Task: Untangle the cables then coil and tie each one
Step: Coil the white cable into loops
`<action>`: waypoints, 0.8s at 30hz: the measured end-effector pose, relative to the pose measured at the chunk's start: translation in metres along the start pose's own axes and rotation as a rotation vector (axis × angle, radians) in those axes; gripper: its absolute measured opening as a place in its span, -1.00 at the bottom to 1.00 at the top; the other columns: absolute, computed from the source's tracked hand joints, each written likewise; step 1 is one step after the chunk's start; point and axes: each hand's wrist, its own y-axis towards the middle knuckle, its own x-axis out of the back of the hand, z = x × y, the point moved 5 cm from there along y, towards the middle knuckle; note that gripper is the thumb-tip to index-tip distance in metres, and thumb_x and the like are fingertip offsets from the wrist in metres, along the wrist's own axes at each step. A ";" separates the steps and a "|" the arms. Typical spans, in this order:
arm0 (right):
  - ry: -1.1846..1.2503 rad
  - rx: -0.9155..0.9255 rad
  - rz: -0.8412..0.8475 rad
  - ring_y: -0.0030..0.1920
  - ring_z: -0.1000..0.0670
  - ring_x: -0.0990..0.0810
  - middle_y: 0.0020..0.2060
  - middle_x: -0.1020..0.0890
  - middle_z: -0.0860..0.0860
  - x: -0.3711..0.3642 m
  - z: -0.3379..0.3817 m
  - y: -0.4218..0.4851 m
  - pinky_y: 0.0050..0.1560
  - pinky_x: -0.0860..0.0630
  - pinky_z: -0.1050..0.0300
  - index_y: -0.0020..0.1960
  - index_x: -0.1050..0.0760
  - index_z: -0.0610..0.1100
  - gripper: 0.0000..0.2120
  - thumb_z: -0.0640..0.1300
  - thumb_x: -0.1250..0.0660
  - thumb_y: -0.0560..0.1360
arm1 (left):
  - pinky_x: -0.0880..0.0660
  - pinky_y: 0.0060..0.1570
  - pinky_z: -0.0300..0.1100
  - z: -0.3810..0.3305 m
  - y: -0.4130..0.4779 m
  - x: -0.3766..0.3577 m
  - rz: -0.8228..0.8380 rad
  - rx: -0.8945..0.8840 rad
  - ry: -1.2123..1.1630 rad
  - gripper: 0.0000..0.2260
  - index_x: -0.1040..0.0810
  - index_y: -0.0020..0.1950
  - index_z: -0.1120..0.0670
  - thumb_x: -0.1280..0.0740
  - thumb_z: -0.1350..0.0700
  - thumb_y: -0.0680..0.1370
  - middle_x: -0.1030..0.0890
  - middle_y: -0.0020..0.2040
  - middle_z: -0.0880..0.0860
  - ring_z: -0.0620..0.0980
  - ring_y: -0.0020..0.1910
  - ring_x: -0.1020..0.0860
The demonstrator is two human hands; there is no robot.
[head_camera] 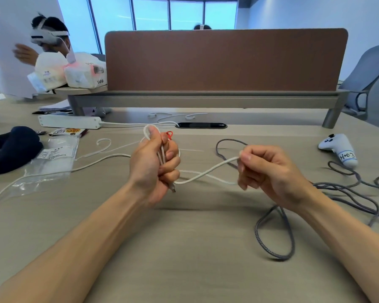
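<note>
Sits at a pale, matt wood-grain desk [184,248] in a bright office, with a rounded brown fabric-look partition [225,60] beyond both hands and blue-tinted windows [149,12] behind it. Grips in the left hand [153,165], fingers curled tight, a bundle of short loops of smooth white cable [206,171], with a metal plug poking out below the fist and a red tie [169,134] showing at the fingertips. Pinches the same cable between thumb and forefinger of the right hand [269,171], other fingers loosely curled, the cord sagging between the two hands. Has a grey braided cable [274,237] lying in loose loops under and right of the right hand. Shares the desk with a long white power strip [70,121] beyond the left hand, a crinkled clear plastic bag [50,158] and a dark cloth [11,147] left of it, and a glossy white controller [339,149] right of the right hand.
</note>
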 end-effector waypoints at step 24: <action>-0.142 0.011 -0.196 -0.49 -0.09 -0.41 -0.52 -0.44 -0.09 -0.014 0.004 0.002 -0.44 -0.43 0.18 -0.34 -0.54 -0.09 -0.76 0.02 -0.33 0.44 | -0.16 -0.50 -0.20 0.050 -0.025 -0.029 0.567 0.165 0.606 -0.67 -0.40 -0.23 0.07 -0.10 -0.09 0.62 -0.36 -0.58 0.03 -0.07 -0.58 -0.20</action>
